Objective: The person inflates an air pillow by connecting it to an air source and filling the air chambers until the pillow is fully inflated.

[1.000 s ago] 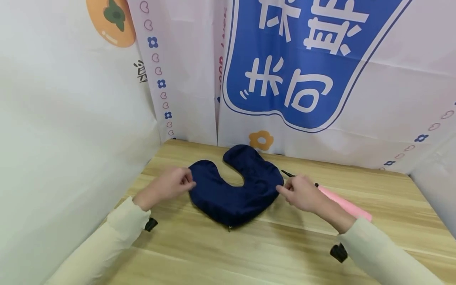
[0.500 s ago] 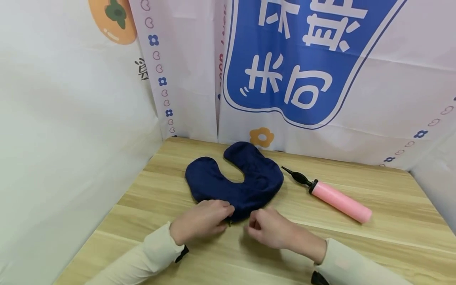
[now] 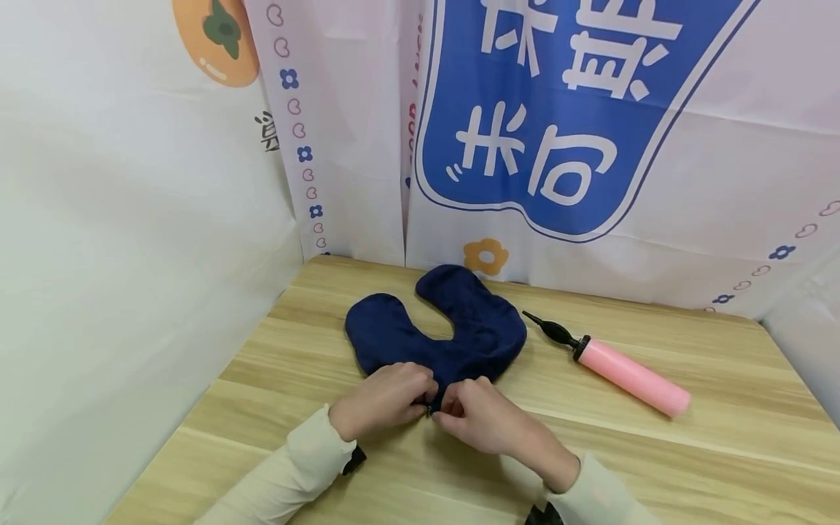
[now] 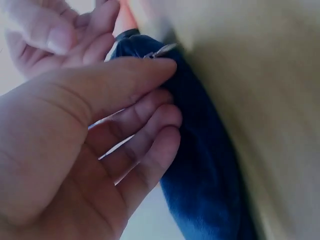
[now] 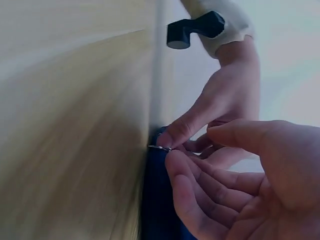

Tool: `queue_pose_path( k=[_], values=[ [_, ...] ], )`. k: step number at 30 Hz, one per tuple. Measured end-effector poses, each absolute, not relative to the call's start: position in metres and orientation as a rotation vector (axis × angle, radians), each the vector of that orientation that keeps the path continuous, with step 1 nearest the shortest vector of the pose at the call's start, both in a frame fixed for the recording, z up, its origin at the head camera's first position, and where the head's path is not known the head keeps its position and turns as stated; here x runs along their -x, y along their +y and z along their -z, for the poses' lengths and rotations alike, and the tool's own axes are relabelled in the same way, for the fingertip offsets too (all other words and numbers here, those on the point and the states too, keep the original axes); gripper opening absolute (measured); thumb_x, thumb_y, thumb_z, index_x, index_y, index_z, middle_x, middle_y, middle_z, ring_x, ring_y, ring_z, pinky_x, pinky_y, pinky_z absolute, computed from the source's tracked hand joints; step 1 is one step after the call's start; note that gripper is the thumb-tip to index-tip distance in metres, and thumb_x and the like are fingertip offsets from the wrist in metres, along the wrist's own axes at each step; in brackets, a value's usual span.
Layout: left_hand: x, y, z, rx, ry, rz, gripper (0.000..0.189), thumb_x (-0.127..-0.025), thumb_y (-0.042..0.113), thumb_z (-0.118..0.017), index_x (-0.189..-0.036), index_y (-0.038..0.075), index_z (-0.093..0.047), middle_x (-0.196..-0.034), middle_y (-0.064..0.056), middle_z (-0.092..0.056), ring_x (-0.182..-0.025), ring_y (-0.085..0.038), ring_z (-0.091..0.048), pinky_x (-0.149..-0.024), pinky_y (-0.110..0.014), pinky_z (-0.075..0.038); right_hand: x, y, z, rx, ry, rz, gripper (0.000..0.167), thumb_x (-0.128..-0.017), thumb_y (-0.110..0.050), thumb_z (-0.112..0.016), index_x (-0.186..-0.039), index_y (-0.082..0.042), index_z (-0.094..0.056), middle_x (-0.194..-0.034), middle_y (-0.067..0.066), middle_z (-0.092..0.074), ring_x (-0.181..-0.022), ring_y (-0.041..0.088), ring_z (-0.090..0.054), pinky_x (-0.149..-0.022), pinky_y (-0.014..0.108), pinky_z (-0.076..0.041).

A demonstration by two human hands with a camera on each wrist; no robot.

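Note:
A navy blue U-shaped neck pillow (image 3: 482, 328) lies on the wooden table, its open side facing away. At its near edge, my left hand (image 3: 394, 394) pinches the fabric between thumb and fingers beside a small metal zipper pull (image 4: 164, 49). From the other side comes my right hand (image 3: 488, 419), its bent fingertips at the zipper pull. In the right wrist view, the right thumb (image 5: 227, 132) stands apart from the index finger, so no grip shows there. The hands hide part of the pillow's near edge.
A pink hand pump (image 3: 630, 375) with a black nozzle lies to the right of the pillow. A printed white cloth (image 3: 354, 146) hangs behind the table (image 3: 722, 452), and a white wall (image 3: 131, 255) stands at the left.
Both hands have come from the pillow's sides to its near edge. Over the last half second, the right hand has moved left, up to the zipper pull. The pillow stays in place.

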State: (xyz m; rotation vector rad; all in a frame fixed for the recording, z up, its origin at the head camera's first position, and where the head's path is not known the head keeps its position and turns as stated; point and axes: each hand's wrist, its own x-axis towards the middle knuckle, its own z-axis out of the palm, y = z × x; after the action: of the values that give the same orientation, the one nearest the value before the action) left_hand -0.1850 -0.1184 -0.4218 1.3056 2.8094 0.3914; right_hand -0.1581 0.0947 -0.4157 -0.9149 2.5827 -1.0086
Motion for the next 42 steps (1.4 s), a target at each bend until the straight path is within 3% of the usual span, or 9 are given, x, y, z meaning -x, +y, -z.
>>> queue_pose_path(
  k=[10, 24, 34, 42],
  values=[
    [0.192, -0.131, 0.406, -1.341, 2.806, -0.619, 0.017, -0.095, 0.014, -0.079, -0.089, 0.019, -0.065, -0.09, 0.006, -0.059, -0.079, -0.006, -0.051, -0.074, -0.021, -0.047, 0.149, 0.088, 0.417, 0.979, 2.712, 1.042, 0.008, -0.097, -0.013, -0.074, -0.09, -0.009, -0.073, -0.078, -0.002, -0.076, -0.064, -0.006, -0.061, -0.062, 0.017, -0.053],
    [0.197, -0.128, 0.404, -1.235, 2.633, -0.933, 0.006, -0.103, 0.015, -0.071, -0.1, 0.014, -0.065, -0.092, 0.004, -0.064, -0.078, -0.001, -0.056, -0.071, -0.025, -0.056, 0.154, 0.084, 0.426, 0.938, 2.977, 1.138, 0.007, -0.094, -0.008, -0.078, -0.088, -0.008, -0.076, -0.081, 0.001, -0.078, -0.07, 0.004, -0.071, -0.061, 0.014, -0.054],
    [0.195, -0.127, 0.407, -1.254, 2.674, -0.909, 0.007, -0.102, 0.015, -0.071, -0.101, 0.013, -0.064, -0.093, 0.003, -0.064, -0.079, -0.001, -0.055, -0.071, -0.019, -0.053, 0.156, 0.088, 0.426, 1.035, 3.005, 1.145, 0.016, -0.095, -0.004, -0.077, -0.081, -0.01, -0.072, -0.067, -0.006, -0.066, -0.056, -0.006, -0.048, -0.052, 0.014, -0.044],
    [0.19, -0.123, 0.409, -1.455, 2.841, -0.607, 0.009, -0.101, 0.013, -0.073, -0.1, 0.013, -0.063, -0.096, 0.001, -0.063, -0.085, -0.009, -0.058, -0.078, -0.022, -0.054, 0.156, 0.091, 0.424, 1.039, 3.004, 1.089, 0.023, -0.09, -0.001, -0.076, -0.072, -0.014, -0.069, -0.059, -0.011, -0.055, -0.053, -0.005, -0.044, -0.051, 0.016, -0.04]
  ],
)
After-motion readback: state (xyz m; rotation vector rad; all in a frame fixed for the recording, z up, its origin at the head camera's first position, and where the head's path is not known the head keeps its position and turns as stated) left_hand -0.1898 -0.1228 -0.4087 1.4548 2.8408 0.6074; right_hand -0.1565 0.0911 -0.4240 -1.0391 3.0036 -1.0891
